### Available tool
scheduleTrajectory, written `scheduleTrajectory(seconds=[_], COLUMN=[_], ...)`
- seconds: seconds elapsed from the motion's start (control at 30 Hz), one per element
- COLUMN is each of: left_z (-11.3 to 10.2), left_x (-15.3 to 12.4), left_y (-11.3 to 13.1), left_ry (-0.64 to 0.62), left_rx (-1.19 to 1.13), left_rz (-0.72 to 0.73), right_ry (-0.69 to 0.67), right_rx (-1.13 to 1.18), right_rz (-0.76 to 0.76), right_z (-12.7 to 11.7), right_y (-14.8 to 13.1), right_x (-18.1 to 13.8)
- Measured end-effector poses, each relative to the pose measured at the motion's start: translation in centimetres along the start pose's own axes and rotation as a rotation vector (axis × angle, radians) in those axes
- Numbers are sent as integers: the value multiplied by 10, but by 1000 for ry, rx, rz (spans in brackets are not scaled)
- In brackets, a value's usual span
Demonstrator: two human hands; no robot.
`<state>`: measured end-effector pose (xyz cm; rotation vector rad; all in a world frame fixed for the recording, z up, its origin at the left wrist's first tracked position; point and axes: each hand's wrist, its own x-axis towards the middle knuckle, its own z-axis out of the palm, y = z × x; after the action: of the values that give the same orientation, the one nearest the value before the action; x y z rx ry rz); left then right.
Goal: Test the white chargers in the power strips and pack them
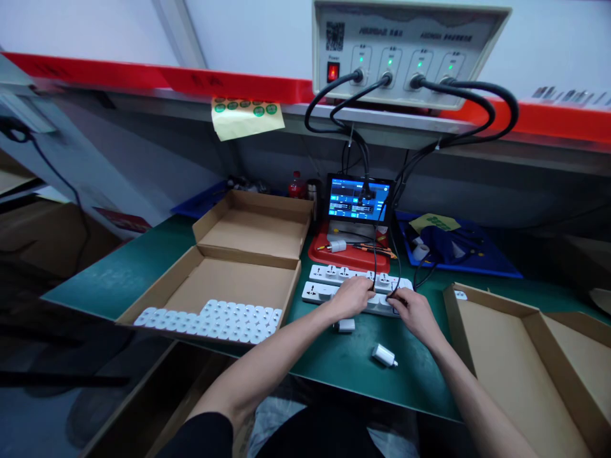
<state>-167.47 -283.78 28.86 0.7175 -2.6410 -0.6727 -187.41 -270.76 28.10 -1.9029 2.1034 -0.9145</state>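
Observation:
Two white power strips, a back one (319,273) and a front one (313,292), lie side by side on the green table. My left hand (352,298) reaches over the front strip, its fingers closed around the lower end of a thin black cable (375,254). Just to the right, my right hand (416,313) pinches a second black cable (398,257) low over the same strip. The cable tips are partly hidden by my fingers. One white charger (346,326) is below my left wrist, and another white charger (384,355) lies between my forearms.
At left, an open cardboard box (205,270) holds rows of white chargers (238,321). Another box (506,337) stands at right with one white piece in its corner. Behind are a lit screen (358,198), a red tray (329,256), a blue tray (496,264) and a tester (405,70) with thick cables.

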Motion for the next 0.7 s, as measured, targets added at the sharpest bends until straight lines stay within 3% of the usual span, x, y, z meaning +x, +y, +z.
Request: scheduleTrajectory(seconds=[0.23, 0.33, 0.43, 0.57, 0.7], left_z=[2, -9, -29, -56, -64], left_x=[-4, -13, -34, -65, -78], left_y=[13, 9, -11, -49, -72], left_ry=[-36, 2, 90, 53, -10], left_rx=[163, 218, 239, 224, 177], left_rz=[62, 117, 144, 14, -119], right_ry=[-16, 45, 68, -104, -278], right_rx=[-137, -241, -341, -483, -544], right_rz=[-51, -59, -130, -206, -163], right_z=[-6, -17, -17, 15, 56], right_y=[-1, -6, -23, -66, -109], right_x=[-1, -5, -10, -2, 28])
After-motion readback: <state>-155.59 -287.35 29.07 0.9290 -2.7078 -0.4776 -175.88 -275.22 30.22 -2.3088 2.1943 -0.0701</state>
